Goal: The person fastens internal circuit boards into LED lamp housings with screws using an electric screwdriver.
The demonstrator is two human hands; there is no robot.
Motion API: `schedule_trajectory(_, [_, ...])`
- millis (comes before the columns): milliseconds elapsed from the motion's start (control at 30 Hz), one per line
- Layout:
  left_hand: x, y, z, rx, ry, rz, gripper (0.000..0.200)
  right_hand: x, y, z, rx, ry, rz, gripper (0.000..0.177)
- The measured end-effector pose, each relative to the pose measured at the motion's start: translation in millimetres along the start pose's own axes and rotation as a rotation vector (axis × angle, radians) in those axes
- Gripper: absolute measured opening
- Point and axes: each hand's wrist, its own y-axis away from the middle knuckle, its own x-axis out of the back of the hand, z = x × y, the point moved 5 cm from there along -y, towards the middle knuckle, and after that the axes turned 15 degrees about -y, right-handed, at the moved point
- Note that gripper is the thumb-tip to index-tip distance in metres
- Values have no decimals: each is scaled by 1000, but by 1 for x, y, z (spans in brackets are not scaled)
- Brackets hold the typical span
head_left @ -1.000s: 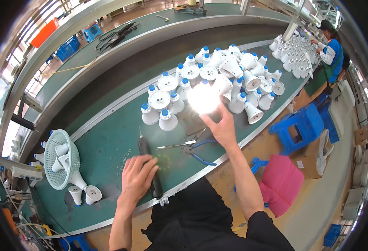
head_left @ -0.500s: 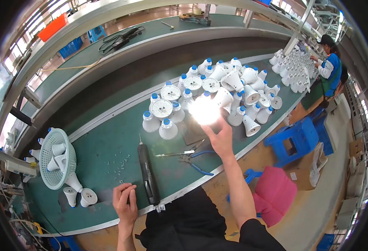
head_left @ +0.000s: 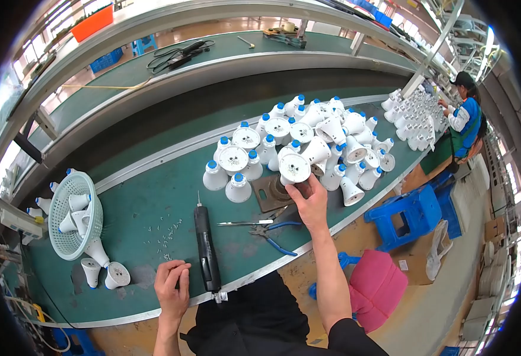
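Observation:
My right hand (head_left: 311, 204) grips a white bulb housing (head_left: 295, 168), its round face with small parts turned up toward me, above a brown metal plate (head_left: 266, 194). Many more white housings with blue caps (head_left: 238, 188) stand or lie behind and beside it. My left hand (head_left: 172, 287) rests at the table's front edge with fingers curled and thumb near the fingertips; whether it holds something small cannot be made out. To its right lies a black electric screwdriver (head_left: 206, 246). Small screws (head_left: 166, 234) are scattered behind my left hand. Tweezers (head_left: 242, 223) and blue-handled pliers (head_left: 275, 237) lie right of the screwdriver.
A pale green basket (head_left: 59, 219) with housings leans at the left, other housings beside it. Blue stools (head_left: 405, 216) and a pink cushion (head_left: 379, 288) stand at the right. Further back, a person (head_left: 467, 118) works by more housings. A raised shelf (head_left: 225, 62) runs behind.
The bright glow at the housing in my right hand is gone, and its face now shows. The view has shifted slightly. My left hand stays at the table edge.

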Motion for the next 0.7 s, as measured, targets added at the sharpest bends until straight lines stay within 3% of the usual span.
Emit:
schedule_trajectory(133, [1,-1,1,-5,-1,12,7,-2,1,-8,43,64,-27,27])
schedule_trajectory(233, [1,-1,0,-5,12,17,8,10,0,6,41,176,-13,29])
schedule_trajectory(533, [0,0,-2,-1,11,23,8,2,-1,-1,119,137,-1,35])
schedule_trajectory(700, [1,0,-3,2,17,23,8,11,1,10,1,96,4,39])
